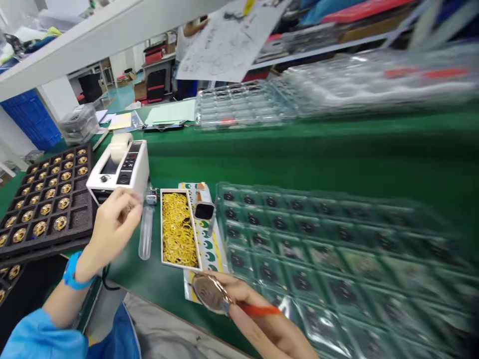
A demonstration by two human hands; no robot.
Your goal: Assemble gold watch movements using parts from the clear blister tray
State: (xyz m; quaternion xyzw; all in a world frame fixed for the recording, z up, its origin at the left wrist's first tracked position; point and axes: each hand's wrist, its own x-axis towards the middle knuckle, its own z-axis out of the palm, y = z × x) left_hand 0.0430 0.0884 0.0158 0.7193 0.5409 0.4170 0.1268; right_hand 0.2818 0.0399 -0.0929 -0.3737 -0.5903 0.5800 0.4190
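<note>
My right hand [262, 314] grips a round watch case [208, 293] with a rose-gold rim, tilted, between thumb and fingers. An orange strip [260, 310] lies across that hand's fingers. My left hand [114, 227] is closed in a pinch just in front of the white tape dispenser [139, 167]; whatever is between its fingertips is too blurred to make out. Between the hands stands a white box [163, 234] full of thin yellow rings [179, 229]. A clear plastic tube [145, 239] lies left of the box.
Black foam trays [80, 199] with gold-coloured round parts lie at the left. Clear compartment trays [277, 259] of dark round parts cover the right side. More clear trays [243, 107] and a clipboard [164, 125] sit on the raised back ledge. A white beam [93, 37] crosses above.
</note>
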